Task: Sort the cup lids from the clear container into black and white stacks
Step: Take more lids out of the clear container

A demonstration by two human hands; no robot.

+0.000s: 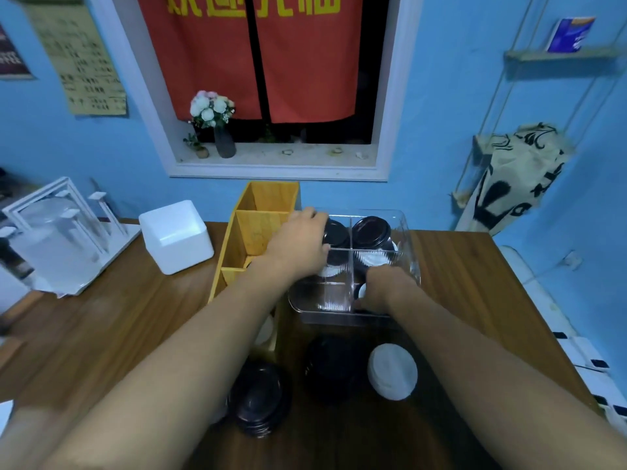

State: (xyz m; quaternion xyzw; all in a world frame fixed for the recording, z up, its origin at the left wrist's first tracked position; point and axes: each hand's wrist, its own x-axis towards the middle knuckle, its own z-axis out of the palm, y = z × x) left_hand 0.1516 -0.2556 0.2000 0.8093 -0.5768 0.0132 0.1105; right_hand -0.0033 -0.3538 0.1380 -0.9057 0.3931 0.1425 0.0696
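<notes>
A clear divided container (pixel 409 239) stands on the wooden table. Its far compartments hold black lids (pixel 370 231), and white lids (pixel 373 258) lie in the middle right one. My left hand (pixel 300 244) reaches into the far left compartment, its fingers curled over a black lid (pixel 336 234). In the near right compartment my right hand (pixel 383 288) closes its fingers around a lid that is mostly hidden. In front of the container sit two black stacks (pixel 261 400) (pixel 330 366) and one white stack (pixel 393 371).
A yellow wooden divided organizer (pixel 261 212) stands left of the container, with a white lid (pixel 264 330) at its near end. Further left are a white box (pixel 176 237) and a white rack with clear cups (pixel 61 239). The table's right edge runs beside the container.
</notes>
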